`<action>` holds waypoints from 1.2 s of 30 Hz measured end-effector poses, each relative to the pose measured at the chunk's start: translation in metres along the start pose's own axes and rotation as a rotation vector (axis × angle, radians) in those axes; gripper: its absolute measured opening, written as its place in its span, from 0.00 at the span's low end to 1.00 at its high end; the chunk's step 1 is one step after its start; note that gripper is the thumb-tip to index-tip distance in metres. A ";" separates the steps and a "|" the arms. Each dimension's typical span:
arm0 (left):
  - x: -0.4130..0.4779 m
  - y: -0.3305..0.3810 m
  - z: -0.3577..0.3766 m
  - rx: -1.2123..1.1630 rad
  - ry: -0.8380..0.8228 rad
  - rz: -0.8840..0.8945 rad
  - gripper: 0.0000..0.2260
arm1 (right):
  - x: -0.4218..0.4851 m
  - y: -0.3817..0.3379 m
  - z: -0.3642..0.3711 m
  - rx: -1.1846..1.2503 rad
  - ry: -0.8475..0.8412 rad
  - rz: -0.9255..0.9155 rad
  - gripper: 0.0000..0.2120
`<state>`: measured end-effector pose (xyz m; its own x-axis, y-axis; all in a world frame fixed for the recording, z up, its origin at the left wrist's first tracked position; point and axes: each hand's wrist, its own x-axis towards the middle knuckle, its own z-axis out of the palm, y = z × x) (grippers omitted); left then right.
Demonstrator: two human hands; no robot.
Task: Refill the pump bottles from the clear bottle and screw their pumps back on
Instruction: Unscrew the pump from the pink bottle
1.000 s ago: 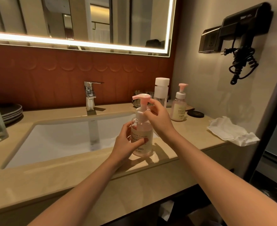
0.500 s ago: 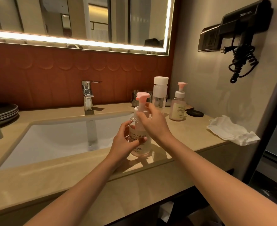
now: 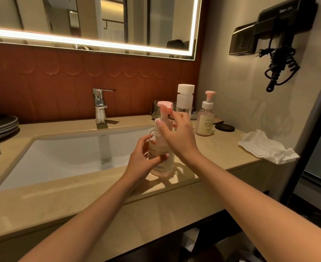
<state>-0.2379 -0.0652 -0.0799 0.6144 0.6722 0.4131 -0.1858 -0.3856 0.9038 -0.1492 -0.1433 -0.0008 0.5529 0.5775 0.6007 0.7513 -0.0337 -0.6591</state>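
a person's two bare hands are on a pump bottle point(image 3: 162, 168) standing upright on the beige tabletop point(image 3: 218, 150), at the front right corner of the white sink point(image 3: 61, 157). the left hand point(image 3: 143, 159) wraps the bottle's clear body from the left, fingers curled behind it and thumb laid across the printed label. the right hand point(image 3: 178, 137) reaches in from the right, thumb and fingers curled round the white collar of the pump point(image 3: 164, 105), whose pink head rises above the knuckles with its spout turned to the right. whether the collar sits fully down on the neck cannot be told, as the hand covers it. the bottle's contents look pale pink.

behind the hands, toward the back wall, stands the clear bottle point(image 3: 185, 100) with its white cap on. near it on the right is a second pump bottle point(image 3: 206, 121), pump in place. a black round disc point(image 3: 225, 127) lies just beside that bottle, and a crumpled white cloth point(image 3: 267, 150) rests at the tabletop's right end. a chrome tap point(image 3: 100, 106) stands behind the sink, dark plates point(image 3: 3, 125) are stacked at far left, a black hair dryer point(image 3: 282, 25) hangs on the right wall, and a lit mirror point(image 3: 99, 19) spans the wall above.
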 end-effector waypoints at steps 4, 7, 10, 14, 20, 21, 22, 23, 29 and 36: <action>0.003 -0.003 0.000 0.021 0.007 -0.002 0.30 | 0.003 -0.004 -0.002 -0.050 0.071 0.032 0.26; 0.004 -0.005 -0.001 0.031 0.009 0.010 0.27 | 0.003 -0.004 -0.002 -0.067 0.082 0.039 0.20; 0.003 -0.004 -0.001 0.026 0.004 0.014 0.28 | -0.001 -0.002 0.000 -0.001 0.035 0.017 0.12; 0.001 -0.002 0.000 0.009 0.007 0.011 0.30 | -0.006 -0.001 0.002 0.044 0.005 0.031 0.19; 0.004 -0.006 0.000 0.024 0.020 0.001 0.30 | 0.004 -0.002 0.003 -0.076 0.069 0.054 0.24; 0.004 -0.006 0.000 0.026 0.020 0.003 0.30 | 0.005 -0.001 0.003 -0.090 0.072 0.042 0.22; 0.005 -0.006 0.000 0.028 0.019 0.009 0.30 | 0.004 0.000 0.004 -0.099 0.074 0.015 0.20; 0.004 -0.006 0.000 0.029 0.018 0.015 0.30 | 0.002 0.001 0.005 -0.113 0.074 -0.018 0.18; 0.002 -0.002 0.001 0.006 0.006 0.007 0.35 | -0.006 0.005 0.010 -0.075 0.076 0.001 0.26; 0.003 -0.002 0.001 0.043 0.016 -0.001 0.31 | 0.003 0.002 0.005 -0.138 0.065 0.010 0.23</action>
<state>-0.2349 -0.0631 -0.0804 0.6024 0.6825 0.4139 -0.1515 -0.4113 0.8988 -0.1473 -0.1376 -0.0021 0.5791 0.5229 0.6255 0.7857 -0.1532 -0.5993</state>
